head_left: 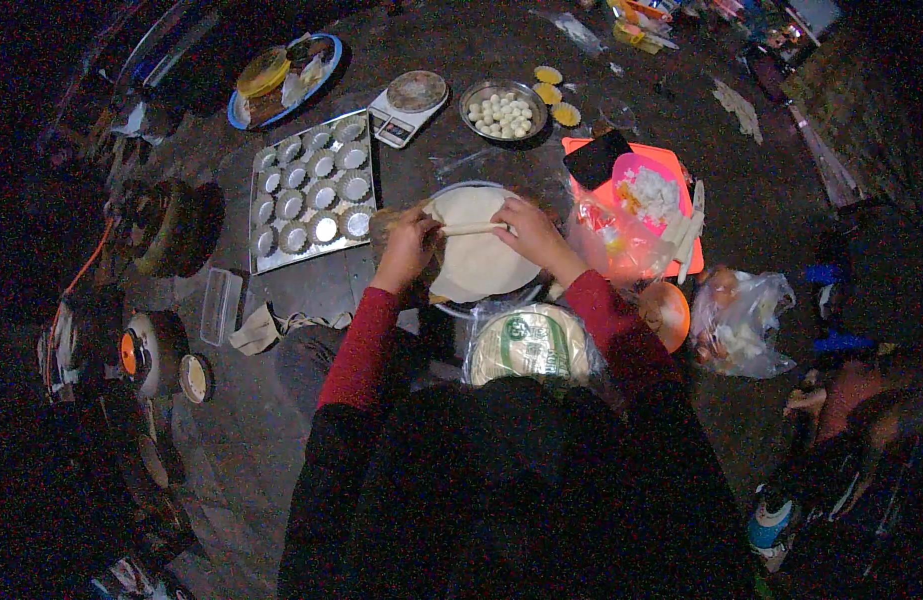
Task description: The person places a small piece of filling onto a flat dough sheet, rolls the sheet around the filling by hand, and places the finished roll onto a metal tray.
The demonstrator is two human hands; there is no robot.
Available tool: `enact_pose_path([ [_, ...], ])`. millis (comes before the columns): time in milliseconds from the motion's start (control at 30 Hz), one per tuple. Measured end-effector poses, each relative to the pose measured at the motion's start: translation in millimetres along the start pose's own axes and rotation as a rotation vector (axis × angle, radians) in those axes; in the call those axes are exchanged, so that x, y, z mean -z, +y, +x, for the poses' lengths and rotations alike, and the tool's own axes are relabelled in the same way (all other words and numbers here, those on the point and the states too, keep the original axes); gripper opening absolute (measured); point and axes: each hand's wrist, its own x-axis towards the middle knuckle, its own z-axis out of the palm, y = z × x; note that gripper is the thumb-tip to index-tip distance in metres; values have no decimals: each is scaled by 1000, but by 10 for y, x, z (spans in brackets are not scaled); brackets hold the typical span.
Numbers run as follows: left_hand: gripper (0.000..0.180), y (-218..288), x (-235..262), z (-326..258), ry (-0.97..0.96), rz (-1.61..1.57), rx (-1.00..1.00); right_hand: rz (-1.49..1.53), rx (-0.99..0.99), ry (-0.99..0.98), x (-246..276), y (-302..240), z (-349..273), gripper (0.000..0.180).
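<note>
A pale round sheet of dough [479, 255] lies flat on a round board [452, 190] in front of me. Across it rests a thin wooden rolling pin [470, 229]. My left hand [410, 243] grips the pin's left end and my right hand [527, 232] presses on its right end. Both red sleeves reach in from below. Close to my body sits a clear bag of round flat wrappers [530, 343].
A metal tray of small tart moulds [307, 190] lies to the left. Behind are a kitchen scale [409, 103], a steel bowl of white balls [502, 110], three yellow discs [555, 94] and a blue plate [282, 78]. An orange cutting board [650, 200] and plastic bags [742, 320] lie to the right.
</note>
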Motion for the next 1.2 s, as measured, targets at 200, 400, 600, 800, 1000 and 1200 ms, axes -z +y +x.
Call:
enact_pose_path([
  [200, 16, -17, -6, -82, -51, 19, 56, 51, -19, -31, -11, 34, -35, 15],
  [400, 18, 59, 48, -149, -151, -85, 185, 81, -49, -147, 1, 19, -132, 16],
  [600, 22, 58, 65, -209, -118, -133, 171, 160, -41, -102, -7, -60, -175, 15],
  [800, 21, 81, 42, -160, -114, -58, 213, 178, -106, -77, 6, -58, -178, 15],
  [1000, 19, -33, -64, -185, -2, -180, 178, 32, -71, 88, -56, -134, -129, 12],
  [1200, 21, 77, -36, -199, -51, 43, 119, -17, 52, 39, -57, -160, -146, 16],
])
